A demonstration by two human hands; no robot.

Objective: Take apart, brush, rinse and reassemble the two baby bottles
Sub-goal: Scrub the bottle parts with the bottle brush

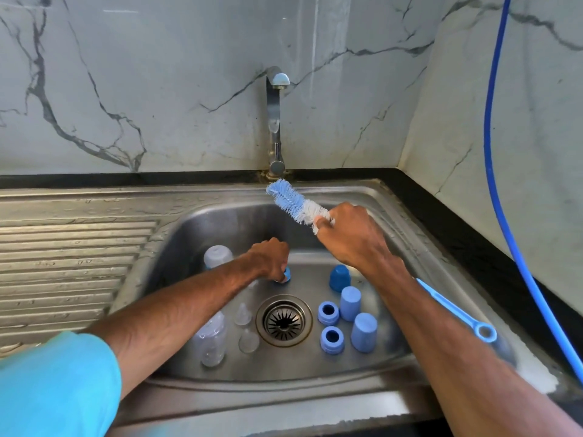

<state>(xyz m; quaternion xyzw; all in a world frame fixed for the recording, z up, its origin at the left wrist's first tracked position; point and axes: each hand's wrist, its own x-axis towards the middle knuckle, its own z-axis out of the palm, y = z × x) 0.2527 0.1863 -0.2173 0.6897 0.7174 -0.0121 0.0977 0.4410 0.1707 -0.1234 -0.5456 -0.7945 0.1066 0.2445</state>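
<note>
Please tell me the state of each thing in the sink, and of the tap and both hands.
Tap: no water seen running.
Bottle brush: raised over the sink.
Right hand: grips that brush.
Left hand: grips a blue part.
Front bottle: bare, no collar or nipple.
Rear bottle: standing.
Two nipples: loose, standing.
Two collars: loose, flat.
Three caps: off, mouth down.

The left hand (271, 260) covers most of a small blue part (287, 274); type indeterminate. The right hand (348, 236) and forearm hide the bottle brush (290, 200) handle's midsection. The blue hose (491, 121) exits the top edge.
</note>
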